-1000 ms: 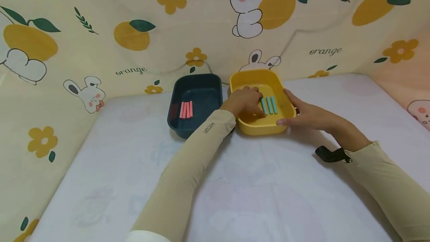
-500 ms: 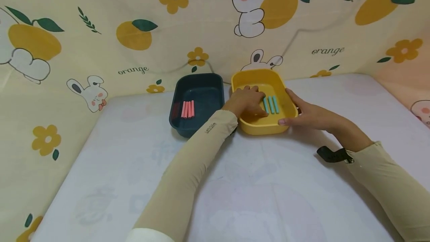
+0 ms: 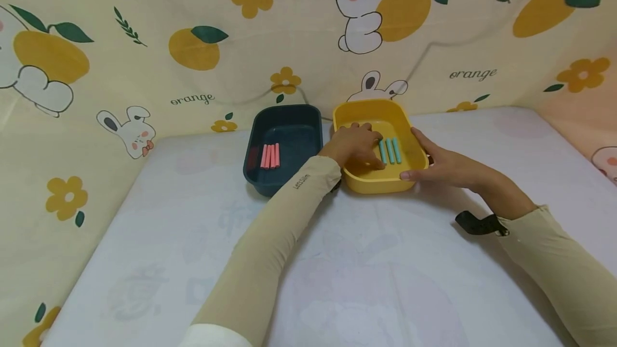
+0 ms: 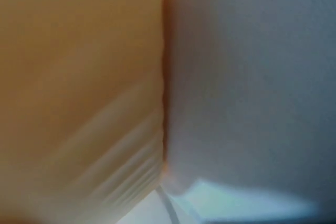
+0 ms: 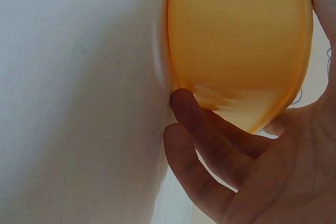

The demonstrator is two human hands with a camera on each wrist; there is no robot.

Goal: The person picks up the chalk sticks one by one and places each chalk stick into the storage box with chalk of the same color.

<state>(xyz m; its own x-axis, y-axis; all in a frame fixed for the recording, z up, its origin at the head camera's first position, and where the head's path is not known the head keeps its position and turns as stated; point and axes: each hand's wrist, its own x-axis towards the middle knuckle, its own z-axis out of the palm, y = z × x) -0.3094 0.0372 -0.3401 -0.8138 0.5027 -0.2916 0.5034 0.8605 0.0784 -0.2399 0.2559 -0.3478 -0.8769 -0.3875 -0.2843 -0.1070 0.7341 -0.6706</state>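
The yellow bin [image 3: 378, 185] stands at the back of the table, with three teal chalk sticks [image 3: 391, 150] side by side on its floor. My left hand [image 3: 354, 146] reaches into it, index fingertip and thumb at the two ends of the leftmost teal stick, pinching it lengthwise. My right hand [image 3: 445, 167] holds the bin's right side from outside; in the right wrist view its curled fingers [image 5: 184, 106] rest against the yellow wall. Only sleeve and blurred surfaces show in the left wrist view. Beside the yellow bin stands a dark blue bin [image 3: 294, 122].
Several pink chalk sticks [image 3: 270, 156] lie in a row in the dark blue bin, under the left forearm's side. A patterned cloth backdrop [image 3: 299, 25] rises directly behind both bins. The white table [image 3: 337, 261] spreads in front.
The head view has shifted slightly, moving the scene a little to the right. Both hands, the bins and the chalk sticks keep their places relative to one another.
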